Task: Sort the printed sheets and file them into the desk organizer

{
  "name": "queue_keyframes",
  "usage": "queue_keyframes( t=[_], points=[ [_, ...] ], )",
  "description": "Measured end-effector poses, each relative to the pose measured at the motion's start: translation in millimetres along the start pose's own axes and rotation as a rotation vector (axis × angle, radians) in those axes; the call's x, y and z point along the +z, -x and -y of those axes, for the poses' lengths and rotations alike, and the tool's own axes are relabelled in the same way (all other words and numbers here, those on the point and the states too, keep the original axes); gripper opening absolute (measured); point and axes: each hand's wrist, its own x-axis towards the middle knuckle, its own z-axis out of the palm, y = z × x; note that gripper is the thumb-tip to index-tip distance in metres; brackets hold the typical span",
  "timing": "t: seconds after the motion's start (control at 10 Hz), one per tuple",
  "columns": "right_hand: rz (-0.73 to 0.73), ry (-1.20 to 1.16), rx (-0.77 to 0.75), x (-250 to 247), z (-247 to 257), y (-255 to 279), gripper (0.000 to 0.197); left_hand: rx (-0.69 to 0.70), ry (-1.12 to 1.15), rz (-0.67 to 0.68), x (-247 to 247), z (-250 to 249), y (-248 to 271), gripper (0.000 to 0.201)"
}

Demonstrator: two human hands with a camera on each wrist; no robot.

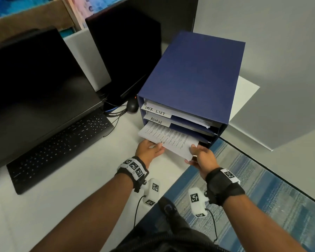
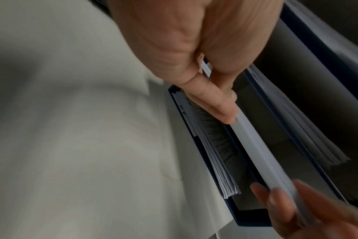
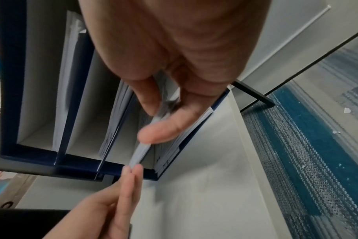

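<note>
**Sheaf going into the lowest slot of the organizer**

Head view: the blue desk organizer [image 1: 191, 75] stands on the white desk [image 1: 65, 193], and everything else is placed from it. It shows three slots, one above another; two handwritten labels are readable on the upper two, "TASK LIST" [image 1: 155, 112] and "ADMIN" [image 1: 156, 120]. One sheaf of printed sheets [image 1: 168, 138] sticks out of the lowest slot, its far end inside, its near end held by two hands in front of the organizer. The left hand [image 1: 149, 150] takes the near left corner, thumb on top; the right hand [image 1: 204, 158] takes the near right corner, thumb over the edge. Left of the organizer are two dark monitors, one keyboard [image 1: 60, 148] and one mouse [image 1: 132, 106].

Left wrist view: the left hand [image 2: 198, 67] pinches the sheaf [image 2: 262, 152] between thumb and fingers laid close together. Below, loose sheets already lie on the slot floor.

Right wrist view: the right hand [image 3: 168, 103] pinches the sheaf's edge, thumb against fingers. The left hand's fingers [image 3: 129, 186] lie straight and pressed together at the far corner.

As a judgement: the sheaf is light and limp, likely to sag or fan if held at one point, so a two-corner hold at the near edge keeps it flat. The sheets slide easily on each other.
</note>
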Motion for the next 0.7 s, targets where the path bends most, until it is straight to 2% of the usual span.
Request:
queue_keyframes(
  t=[0.1, 0.3, 0.4, 0.5, 0.6, 0.7],
  points=[
    [0.107, 0.045, 0.114, 1.6, 5.1, 8.4, 0.010, -0.023, -0.082, -0.062, 5.2, -0.4, -8.9, 0.009],
    [-0.081, -0.286, 0.075, 13.5, 9.8, -9.1, 0.006, -0.056, -0.108, -0.148, 25.1, -5.2, -40.0, 0.013],
    [-0.115, -0.477, 0.029, 17.0, 10.1, -15.5, 0.024, -0.069, -0.136, -0.196, 37.5, -10.6, -51.8, 0.021],
    [-0.109, -0.467, -0.014, 17.9, 10.3, -17.1, 0.027, -0.055, -0.183, -0.192, 40.6, -14.9, -56.0, 0.017],
    [-0.102, -0.396, -0.060, 23.1, 12.7, -14.9, 0.036, 0.002, -0.239, -0.128, 37.1, -22.4, -56.9, 0.010],
    [-0.060, -0.315, -0.053, 25.2, 12.6, -15.1, 0.033, 0.038, -0.287, -0.116, 33.3, -25.4, -57.4, 0.008]
  ],
)
